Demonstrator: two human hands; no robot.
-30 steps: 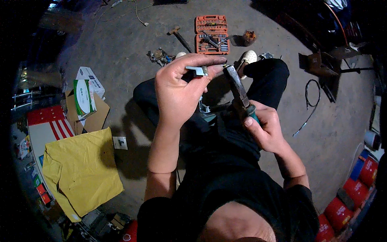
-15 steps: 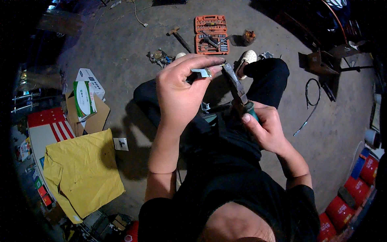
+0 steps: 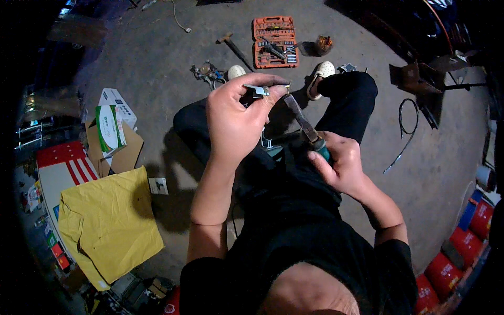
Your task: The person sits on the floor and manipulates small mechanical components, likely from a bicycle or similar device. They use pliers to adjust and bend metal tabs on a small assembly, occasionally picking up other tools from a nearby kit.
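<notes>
Left hand point(image 3: 231, 116) grips pale piece point(image 3: 257, 91); right hand point(image 3: 341, 159) grips green-handled tool point(image 3: 302, 118), open floor point(image 3: 386, 126) between it and cable point(image 3: 401, 153).

Your head camera looks steeply down from above your right hand point(image 3: 341, 160) and its grip, near enough that the hand shows clearly. Its wide fisheye view takes in your torso point(image 3: 299, 231) behind the grip and floor point(image 3: 157, 58) well beyond it.

Left grip point(image 3: 233, 121) — metal piece point(image 3: 257, 91), right grip point(image 3: 345, 163) — green-handled tool point(image 3: 303, 119), orange socket case point(image 3: 276, 65) beyond
</notes>
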